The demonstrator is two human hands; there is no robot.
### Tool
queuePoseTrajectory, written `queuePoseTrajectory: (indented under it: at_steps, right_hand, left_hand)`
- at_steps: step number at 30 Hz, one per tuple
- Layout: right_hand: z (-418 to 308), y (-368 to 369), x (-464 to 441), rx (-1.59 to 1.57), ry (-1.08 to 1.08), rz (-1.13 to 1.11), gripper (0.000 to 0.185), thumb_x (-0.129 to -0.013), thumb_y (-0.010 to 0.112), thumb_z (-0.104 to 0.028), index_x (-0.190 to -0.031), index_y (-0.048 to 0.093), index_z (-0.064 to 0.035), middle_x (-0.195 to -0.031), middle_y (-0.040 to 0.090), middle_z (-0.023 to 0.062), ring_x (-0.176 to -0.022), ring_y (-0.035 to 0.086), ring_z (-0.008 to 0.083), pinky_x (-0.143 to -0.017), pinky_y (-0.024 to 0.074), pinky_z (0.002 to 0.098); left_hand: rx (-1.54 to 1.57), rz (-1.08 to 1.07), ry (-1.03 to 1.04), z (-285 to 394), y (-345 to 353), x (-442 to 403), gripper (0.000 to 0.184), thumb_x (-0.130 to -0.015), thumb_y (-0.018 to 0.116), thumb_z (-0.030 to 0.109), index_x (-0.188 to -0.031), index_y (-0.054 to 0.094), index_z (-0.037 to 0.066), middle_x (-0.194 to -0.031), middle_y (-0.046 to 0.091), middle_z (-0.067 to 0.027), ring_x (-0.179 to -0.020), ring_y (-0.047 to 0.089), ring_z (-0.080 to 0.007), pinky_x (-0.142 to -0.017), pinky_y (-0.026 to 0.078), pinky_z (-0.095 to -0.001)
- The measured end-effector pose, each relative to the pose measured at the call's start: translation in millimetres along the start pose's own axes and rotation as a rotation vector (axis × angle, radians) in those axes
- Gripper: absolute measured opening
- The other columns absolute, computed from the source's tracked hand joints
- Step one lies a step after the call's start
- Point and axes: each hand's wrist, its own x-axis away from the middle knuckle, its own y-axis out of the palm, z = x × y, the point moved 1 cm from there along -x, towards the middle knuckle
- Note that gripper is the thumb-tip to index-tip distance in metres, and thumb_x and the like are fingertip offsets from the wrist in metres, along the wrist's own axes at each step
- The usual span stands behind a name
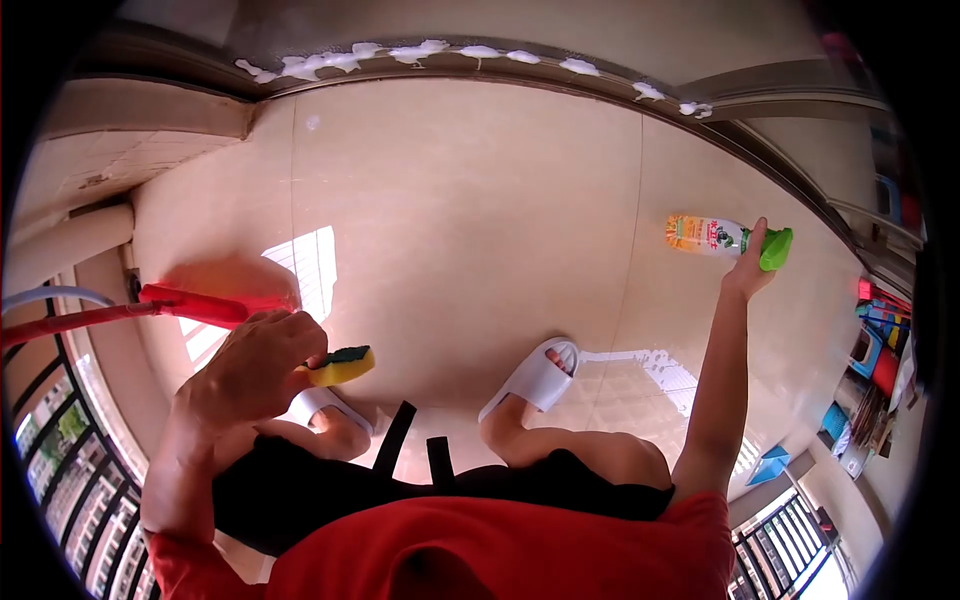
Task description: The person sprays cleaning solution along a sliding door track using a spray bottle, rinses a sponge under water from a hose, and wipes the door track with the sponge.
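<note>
My left hand (255,365) is closed around a yellow sponge (345,371) with a dark green scouring side. It is held above the floor, in front of my left foot. Out to the right, my right hand (755,268) grips a spray bottle (705,235) by its bright green head. The bottle is white with an orange and green label and lies nearly sideways in view. White foam (425,50) sits in a broken line of blobs along the dark bottom rail of the door at the top of the view, away from both hands.
A red long-handled tool (195,305) stands at left, close to my left hand. Beige floor tiles (470,220) spread between me and the rail. I wear white slippers (535,375). Railings (785,540) border both lower sides, and assorted household items (880,340) crowd the right edge.
</note>
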Motion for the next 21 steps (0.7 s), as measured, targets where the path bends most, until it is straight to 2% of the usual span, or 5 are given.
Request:
queuePoseTrajectory:
  at_steps: [7, 15, 18, 19, 21]
  right_hand:
    - [47, -61, -30, 0.357, -0.132, 0.406, 0.044, -0.082, 0.072, -0.040, -0.085, 0.058, 0.0024, -0.078, 0.063, 0.0110, -0.066, 0.060, 0.0215, -0.060, 0.0519, 0.0351]
    - [67, -74, -17, 0.290, -0.079, 0.309, 0.053, -0.075, 0.078, -0.042, -0.095, 0.058, 0.0022, -0.085, 0.064, 0.0114, -0.071, 0.063, 0.0210, -0.064, 0.0555, 0.0326]
    - [70, -79, -5, 0.225, 0.033, 0.161, 0.061, -0.074, 0.078, -0.045, -0.104, 0.055, 0.0035, -0.099, 0.061, 0.0132, -0.083, 0.063, 0.0214, -0.070, 0.0552, 0.0376]
    - [67, -78, 4, 0.254, 0.167, 0.243, 0.064, -0.075, 0.077, -0.045, -0.108, 0.053, 0.0037, -0.104, 0.059, 0.0136, -0.088, 0.062, 0.0217, -0.074, 0.0542, 0.0385]
    - [64, -71, 38, 0.317, 0.438, 0.397, 0.070, -0.075, 0.077, -0.046, -0.116, 0.050, 0.0040, -0.115, 0.055, 0.0144, -0.098, 0.059, 0.0223, -0.081, 0.0523, 0.0403]
  left_hand:
    - [-0.027, 0.035, -0.009, 3, 0, -15, 0.019, -0.077, 0.070, 0.005, -0.091, 0.056, 0.006, -0.101, 0.061, -0.0070, -0.100, 0.057, -0.0283, -0.089, 0.045, -0.0399]
    - [0.011, 0.164, -0.002, 1, 1, -19, 0.019, -0.074, 0.068, 0.000, -0.086, 0.053, 0.003, -0.100, 0.063, -0.0096, -0.094, 0.060, -0.0301, -0.081, 0.048, -0.0393]
    - [0.053, 0.198, -0.005, -2, -2, -20, 0.019, -0.075, 0.067, -0.001, -0.085, 0.052, 0.002, -0.099, 0.063, -0.0105, -0.093, 0.060, -0.0304, -0.078, 0.049, -0.0389]
    - [0.100, 0.296, 0.044, -5, -1, -20, 0.017, -0.078, 0.068, 0.003, -0.088, 0.055, 0.004, -0.084, 0.061, -0.0080, -0.075, 0.059, -0.0287, -0.067, 0.046, -0.0395]
    - [0.158, 0.319, -0.001, -6, -7, -19, 0.017, -0.079, 0.069, 0.006, -0.088, 0.055, 0.003, -0.084, 0.062, -0.0091, -0.076, 0.060, -0.0294, -0.067, 0.047, -0.0391]
